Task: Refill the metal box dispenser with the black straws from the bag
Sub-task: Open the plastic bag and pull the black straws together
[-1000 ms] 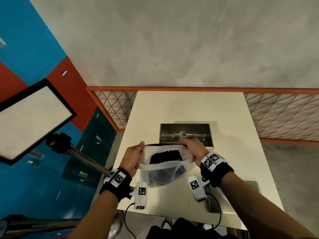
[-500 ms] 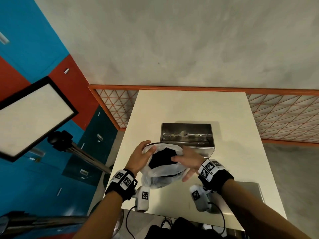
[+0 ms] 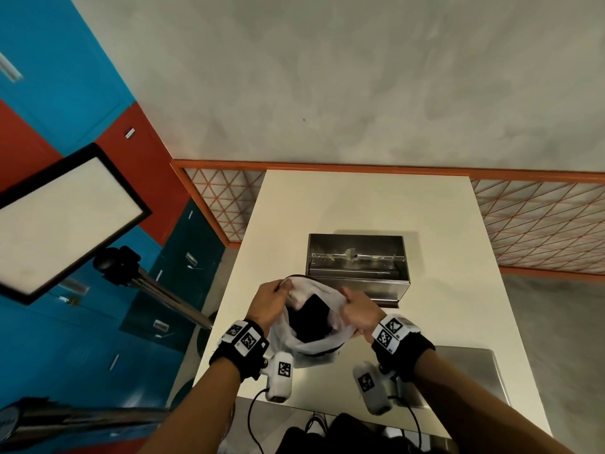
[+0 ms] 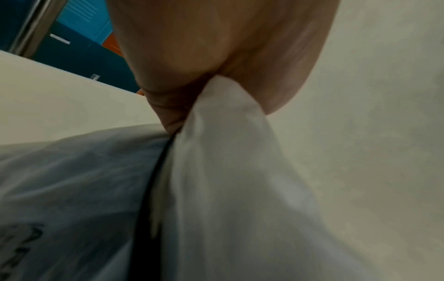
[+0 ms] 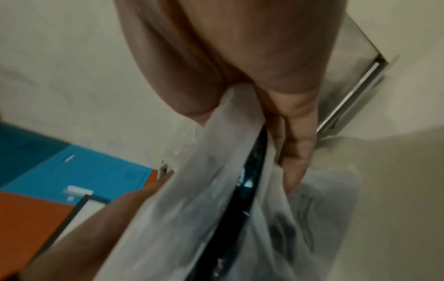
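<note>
A translucent white plastic bag (image 3: 311, 342) stands near the table's front, its mouth spread wide, with black straws (image 3: 307, 319) bundled inside. My left hand (image 3: 273, 298) pinches the left rim of the bag (image 4: 216, 117). My right hand (image 3: 355, 311) grips the right rim of the bag (image 5: 216, 152), where the black straws (image 5: 250, 182) show through the plastic. Just behind the bag sits the open metal box dispenser (image 3: 357, 262), a roller bar visible inside it.
The white table (image 3: 360, 198) ends at an orange-framed mesh railing (image 3: 537, 217) behind. A flat metal lid (image 3: 471, 371) lies at the front right corner. A light panel on a stand (image 3: 62, 217) is off to the left beside blue and red lockers.
The right hand, which lay flat over the bag's mouth, now grips the right rim. Both hands have pulled the mouth wider, exposing the black straws.
</note>
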